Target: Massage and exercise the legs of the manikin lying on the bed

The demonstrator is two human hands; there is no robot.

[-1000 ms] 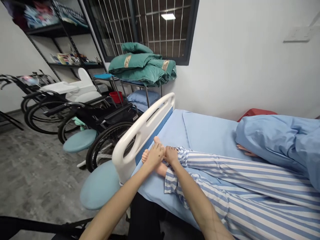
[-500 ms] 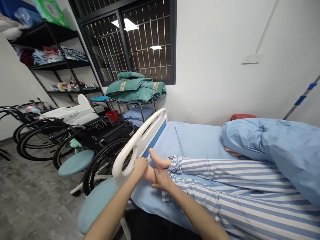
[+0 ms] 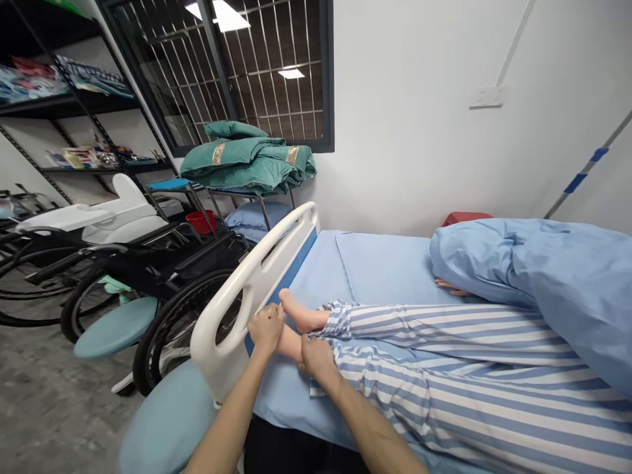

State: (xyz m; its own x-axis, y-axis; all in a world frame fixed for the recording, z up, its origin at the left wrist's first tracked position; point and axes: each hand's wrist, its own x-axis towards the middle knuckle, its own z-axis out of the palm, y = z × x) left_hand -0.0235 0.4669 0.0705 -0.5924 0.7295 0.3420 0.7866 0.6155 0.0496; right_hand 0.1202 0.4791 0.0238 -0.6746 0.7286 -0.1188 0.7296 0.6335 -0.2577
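Observation:
Two bare feet stick out of blue-and-white striped trousers (image 3: 444, 378) on a bed with a light blue sheet (image 3: 390, 263). My left hand (image 3: 267, 326) is closed over the toe end of the nearer foot (image 3: 289, 343). Around the ankle of that same foot, by the trouser cuff, my right hand (image 3: 317, 359) is wrapped; its fingertips are partly hidden. The farther foot (image 3: 302, 313) lies just behind, toes up, apart from my hands. A blue quilt (image 3: 533, 270) covers the upper body, and part of another hand (image 3: 451, 288) shows beneath its edge.
A white bed end board (image 3: 257, 263) stands close to my left hand. Left of it are a wheelchair (image 3: 182, 289) and round teal stools (image 3: 168, 421). Green folded bedding (image 3: 251, 158) is piled under the barred window. A pole (image 3: 582, 174) leans by the wall at right.
The view has shifted, so the wheelchair and shelves sit farther left. My left hand has bent over the toes, and my right hand's fingers have closed more around the ankle.

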